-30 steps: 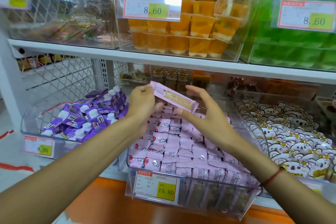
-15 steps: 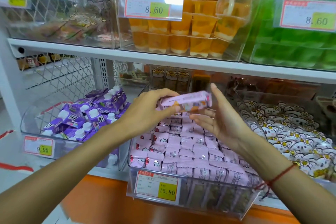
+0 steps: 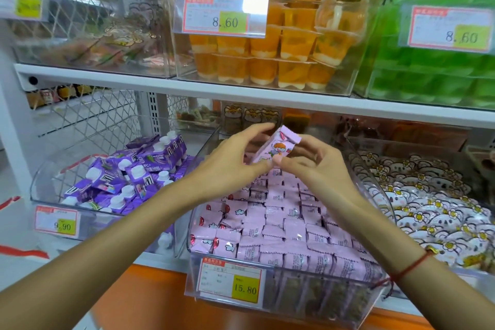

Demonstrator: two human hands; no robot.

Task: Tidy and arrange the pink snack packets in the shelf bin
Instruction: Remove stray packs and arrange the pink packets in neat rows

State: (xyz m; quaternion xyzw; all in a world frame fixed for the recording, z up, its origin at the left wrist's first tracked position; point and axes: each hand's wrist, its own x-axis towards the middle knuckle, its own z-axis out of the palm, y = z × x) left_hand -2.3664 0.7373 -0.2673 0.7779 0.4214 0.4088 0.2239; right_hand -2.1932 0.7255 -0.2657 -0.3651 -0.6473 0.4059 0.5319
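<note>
pink packet [image 3: 276, 149] turned upright, cartoon side showing

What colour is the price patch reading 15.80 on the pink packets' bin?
Yellow, on a red-bordered white label at the clear bin's front; clearest in the head view.

open gap above packets [image 3: 278, 211], shelf [image 3: 241, 95] overhead

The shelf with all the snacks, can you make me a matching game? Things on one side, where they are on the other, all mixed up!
Things:
1. pink packet
2. purple cartons
3. orange jelly cups
4. green packs

Places:
A. top shelf, right bin
B. bottom shelf, left bin
C. held up between the left hand and right hand
D. top shelf, middle bin

Pairs: 1-C, 2-B, 3-D, 4-A
</note>
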